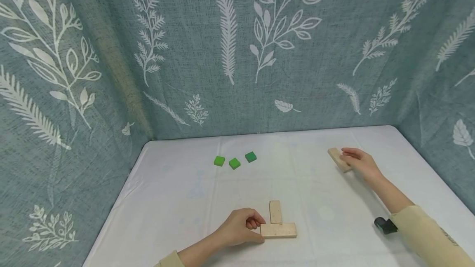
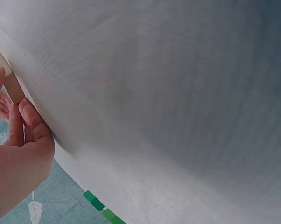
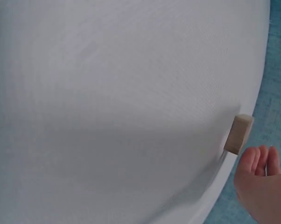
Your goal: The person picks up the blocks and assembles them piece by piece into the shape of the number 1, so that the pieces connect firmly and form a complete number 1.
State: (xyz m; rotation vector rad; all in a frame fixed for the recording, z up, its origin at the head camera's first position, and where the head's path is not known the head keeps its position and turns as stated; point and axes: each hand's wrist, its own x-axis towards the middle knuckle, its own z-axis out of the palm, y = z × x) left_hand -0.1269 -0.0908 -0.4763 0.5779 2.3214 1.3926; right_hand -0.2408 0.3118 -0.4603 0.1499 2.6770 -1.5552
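Observation:
Low in the middle of the head view, a pale wooden block [image 1: 278, 230] lies crosswise, and a second wooden block [image 1: 275, 211] reaches away from its far edge. My left hand [image 1: 241, 228] pinches the left end of the crosswise block between thumb and fingers; the left wrist view shows the hand around a wooden block [image 2: 12, 86]. Farther off on the right, a third wooden block [image 1: 339, 160] lies at a slant. Over its right side my right hand [image 1: 360, 163] hovers, fingers loosely bent. In the right wrist view, these fingers [image 3: 251, 158] are beside the block [image 3: 239, 134], seemingly apart from it.
Three small green pieces [image 1: 234, 163] lie near the back of the white-covered table [image 1: 167, 201], one darker than the others. Blue-green leaf-patterned cloth [image 1: 185, 52] rises behind and at both sides. A small black object [image 1: 386, 225] shows beside the right sleeve.

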